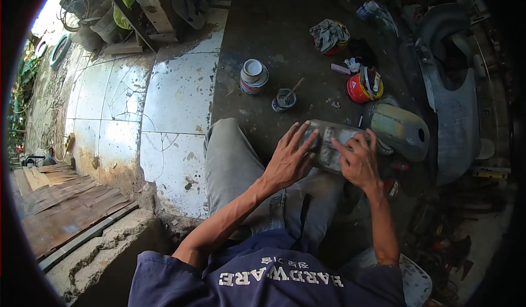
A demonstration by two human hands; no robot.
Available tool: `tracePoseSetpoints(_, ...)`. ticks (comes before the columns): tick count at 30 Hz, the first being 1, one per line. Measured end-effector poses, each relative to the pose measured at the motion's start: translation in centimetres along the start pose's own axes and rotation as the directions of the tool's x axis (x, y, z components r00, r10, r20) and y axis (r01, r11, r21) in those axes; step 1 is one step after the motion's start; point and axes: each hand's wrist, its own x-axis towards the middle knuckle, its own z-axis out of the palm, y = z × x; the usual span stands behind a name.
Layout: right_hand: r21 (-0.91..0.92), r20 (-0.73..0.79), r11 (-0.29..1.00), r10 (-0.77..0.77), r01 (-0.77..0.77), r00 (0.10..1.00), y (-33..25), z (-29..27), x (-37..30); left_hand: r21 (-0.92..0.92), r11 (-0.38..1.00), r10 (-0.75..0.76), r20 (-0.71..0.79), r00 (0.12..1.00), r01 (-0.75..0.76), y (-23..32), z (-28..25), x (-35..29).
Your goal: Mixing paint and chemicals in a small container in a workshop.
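A blotchy grey, box-like part with rounded corners [327, 156] lies across my lap, dark patches on its upper face. My left hand [289, 156] grips its left end, fingers stretched along the edge. Over the right side of the same part, my right hand [359, 159] presses down with bent fingers. Whatever may lie under those fingertips is hidden, and the area is slightly blurred. Just beyond my hands stands a small smeared tin [284, 100] with a stick leaning in it. A white-lidded can [253, 76] sits farther left.
To the right are a red and yellow bucket [364, 87], a yellowish-grey curved panel [401, 130] and a large grey body panel [453, 121]. Crumpled paper fills another container [330, 36] farther off. Pale tiles [175, 93] and a broken concrete ledge [104, 247] lie left.
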Motion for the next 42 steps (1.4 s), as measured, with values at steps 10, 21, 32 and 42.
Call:
tracePoseSetpoints(10, 0.109, -0.012, 0.978, -0.180, 0.180, 0.984, -4.5, 4.6, 0.5, 0.299, 0.949, -0.106, 0.023, 0.994, 0.095, -3.6, -0.5, -3.5)
tracePoseSetpoints(21, 0.163, -0.033, 0.961, -0.221, 0.223, 0.975, -4.6, 5.1, 1.2, 0.353, 0.884, -0.351, 0.071, 0.934, 0.306, -0.4, -6.3, -2.0)
tracePoseSetpoints(32, 0.162, -0.019, 0.956, -0.244, 0.244, 0.970, -4.1, 5.1, 0.9, 0.304, 0.791, -0.600, 0.222, 0.769, 0.530, 1.8, -6.2, -1.4)
tracePoseSetpoints(42, 0.190, 0.011, 0.951, -0.249, 0.242, 0.969, -3.6, 4.7, 1.2, 0.271, 0.952, -0.251, 0.420, 0.872, 0.144, -1.2, -4.6, -1.9)
